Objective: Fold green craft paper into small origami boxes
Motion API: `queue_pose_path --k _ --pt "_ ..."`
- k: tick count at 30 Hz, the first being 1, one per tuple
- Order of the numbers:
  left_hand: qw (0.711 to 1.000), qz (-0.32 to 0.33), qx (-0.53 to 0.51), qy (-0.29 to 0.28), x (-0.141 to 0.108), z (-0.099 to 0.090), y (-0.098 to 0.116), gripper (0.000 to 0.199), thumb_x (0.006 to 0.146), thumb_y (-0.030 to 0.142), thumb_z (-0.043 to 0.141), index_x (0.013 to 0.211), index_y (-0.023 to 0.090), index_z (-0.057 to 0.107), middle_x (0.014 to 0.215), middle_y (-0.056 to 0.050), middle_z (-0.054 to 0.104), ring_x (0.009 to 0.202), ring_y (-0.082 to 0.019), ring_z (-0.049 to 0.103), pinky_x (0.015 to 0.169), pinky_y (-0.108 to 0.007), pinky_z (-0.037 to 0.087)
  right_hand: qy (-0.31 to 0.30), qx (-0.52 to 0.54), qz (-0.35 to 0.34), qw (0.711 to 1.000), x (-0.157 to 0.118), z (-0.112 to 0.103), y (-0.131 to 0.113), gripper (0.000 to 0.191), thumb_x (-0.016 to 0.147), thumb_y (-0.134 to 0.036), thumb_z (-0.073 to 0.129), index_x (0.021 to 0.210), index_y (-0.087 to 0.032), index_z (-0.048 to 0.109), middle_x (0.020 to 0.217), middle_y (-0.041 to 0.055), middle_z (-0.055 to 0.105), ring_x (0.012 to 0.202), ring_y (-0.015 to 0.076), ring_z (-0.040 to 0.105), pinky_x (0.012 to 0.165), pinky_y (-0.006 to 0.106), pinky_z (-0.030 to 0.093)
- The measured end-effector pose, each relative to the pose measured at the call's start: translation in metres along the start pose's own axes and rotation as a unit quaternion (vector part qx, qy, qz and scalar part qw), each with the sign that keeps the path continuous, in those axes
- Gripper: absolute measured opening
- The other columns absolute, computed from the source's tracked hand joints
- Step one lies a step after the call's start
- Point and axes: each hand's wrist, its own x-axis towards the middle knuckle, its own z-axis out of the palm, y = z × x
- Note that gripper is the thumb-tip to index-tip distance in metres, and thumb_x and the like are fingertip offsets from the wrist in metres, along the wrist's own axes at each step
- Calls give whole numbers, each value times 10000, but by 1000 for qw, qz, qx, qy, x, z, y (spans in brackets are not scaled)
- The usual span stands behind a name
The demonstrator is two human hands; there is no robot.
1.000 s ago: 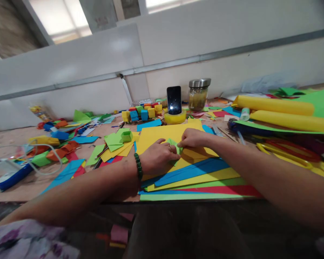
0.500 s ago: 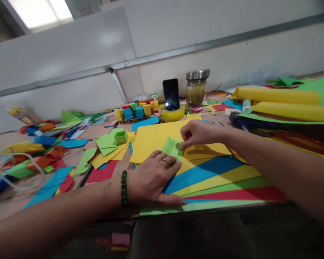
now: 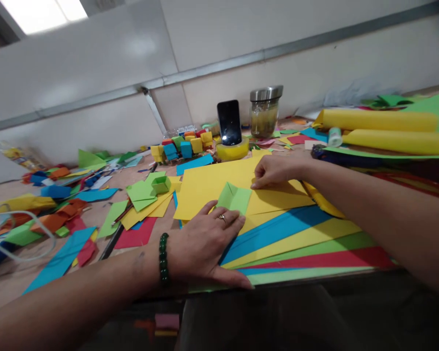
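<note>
A small light-green paper [image 3: 234, 198], creased with a raised fold down its middle, lies on a yellow sheet [image 3: 201, 183]. My left hand [image 3: 207, 239], wearing a ring and a green bead bracelet, rests flat, its fingertips covering the paper's lower edge and its thumb stretched toward the table edge. At the paper's upper right corner is my right hand [image 3: 272, 173], fingers curled and pinched together on that corner. Beneath both hands, blue, yellow, green and red sheets [image 3: 314, 256] are fanned out along the front edge.
Left of the sheets stands a small green paper box [image 3: 161, 184] among loose paper. Behind are several coloured paper cubes [image 3: 186, 149], a phone [image 3: 229, 123] on a yellow tape roll [image 3: 232, 149], and a lidded glass jar [image 3: 265, 114]. Yellow rolls [image 3: 380, 121] lie at right.
My right hand has moved slightly right and up, and the green paper's right part has spread out flatter. My left hand stays on the paper. The camera view has shifted a little.
</note>
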Motion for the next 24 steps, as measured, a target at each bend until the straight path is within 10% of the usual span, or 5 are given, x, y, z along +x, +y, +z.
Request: queue_pose_path --k 7,17,24 --pt "1000 -7 7 8 -2 1 4 886 758 801 376 1323 123 465 1319 -177 538 1167 -324 513 1119 -512 199 -39 36 -84 995 -10 12 -27 336 578 -485 788 513 -196 631 506 9 565 511 121 462 499 289 298" --pt "999 -41 -9 -10 -1 -12 7 762 750 761 453 1253 198 557 1056 -117 600 982 -279 517 931 -465 350 -30 9 17 999 -1 -2 -5 322 631 -507 744 598 -192 686 570 39 602 533 136 491 499 293 303" --pt "1000 -26 4 -8 1 -12 6 738 749 750 458 1219 191 566 975 -97 582 900 -257 505 939 -459 318 -73 -9 -115 991 -7 16 -36 353 632 -515 730 559 -179 646 511 -3 549 511 107 449 489 270 303"
